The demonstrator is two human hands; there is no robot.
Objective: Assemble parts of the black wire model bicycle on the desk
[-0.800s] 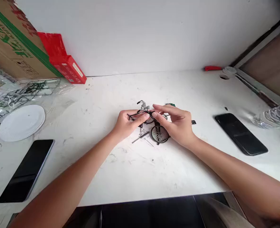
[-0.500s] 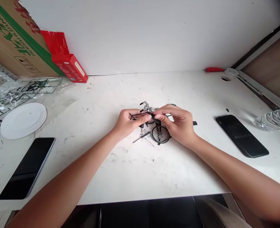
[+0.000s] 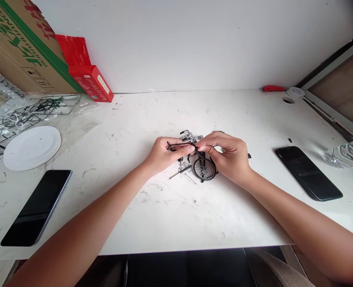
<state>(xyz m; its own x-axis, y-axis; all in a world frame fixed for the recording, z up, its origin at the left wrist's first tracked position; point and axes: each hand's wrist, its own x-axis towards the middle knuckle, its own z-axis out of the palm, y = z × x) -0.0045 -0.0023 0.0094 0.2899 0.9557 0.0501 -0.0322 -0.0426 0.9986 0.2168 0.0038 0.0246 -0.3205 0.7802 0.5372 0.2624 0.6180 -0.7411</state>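
Note:
My left hand (image 3: 172,150) pinches a black model bicycle frame (image 3: 180,143), whose thin tubes show past the fingers. Close against it, my right hand (image 3: 224,153) is closed at the fingertips on the front end of that same frame. Silver-and-black handlebars (image 3: 190,136) stick up just behind the fingertips. Below my right hand is a small spoked wheel (image 3: 204,169) with a black tyre; whether it is joined to the frame is hidden. Small silver parts (image 3: 184,165), a thin dark rod (image 3: 178,173) and a fine pin (image 3: 190,178) lie on the table under my hands.
Phones lie at left (image 3: 37,207) and right (image 3: 309,172). White paper plates (image 3: 32,147), parts sprues (image 3: 49,104), a red box (image 3: 91,83) and a cardboard carton (image 3: 20,44) occupy the left. A clear bottle (image 3: 346,152) and a red tool (image 3: 274,88) are on the right.
The whole view has shifted slightly, moving the scene a little to the right. Both hands keep hold of the bicycle frame, with only a slight change in its angle.

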